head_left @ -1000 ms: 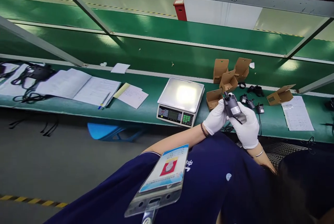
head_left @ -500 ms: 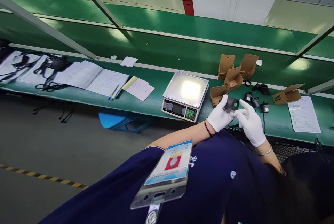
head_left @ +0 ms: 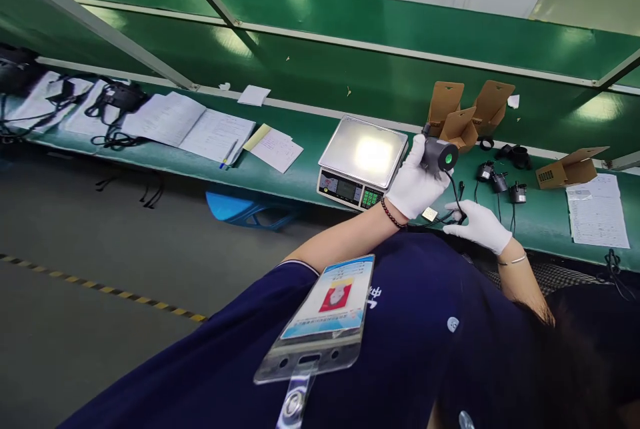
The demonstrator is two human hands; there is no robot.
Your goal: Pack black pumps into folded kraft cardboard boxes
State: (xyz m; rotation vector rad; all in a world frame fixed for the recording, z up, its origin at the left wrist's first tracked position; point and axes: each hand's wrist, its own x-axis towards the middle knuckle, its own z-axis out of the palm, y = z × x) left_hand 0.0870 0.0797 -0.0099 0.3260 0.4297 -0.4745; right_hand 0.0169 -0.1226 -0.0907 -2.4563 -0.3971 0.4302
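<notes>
The black cylindrical device (head_left: 436,154) is held above the green bench (head_left: 545,223), near the right side of the weighing scale (head_left: 343,145), in the gloved left hand (head_left: 414,182). Its body is clamped between thumb and fingers, and its round end (marked with a green spot) is turned toward the right. A black cable (head_left: 455,190) is hung from the device and led down to the gloved right hand (head_left: 483,225). There the cable is met at the curled thumb and fingers; whether it is pinched or only loosely ringed cannot be told. Beyond the device, brown cardboard boxes (head_left: 445,103) are stood toward the back of the bench. To the right, three smaller black devices (head_left: 518,193) are lined up, and a printed sheet (head_left: 599,215) is laid beside another cardboard box (head_left: 565,173).
</notes>
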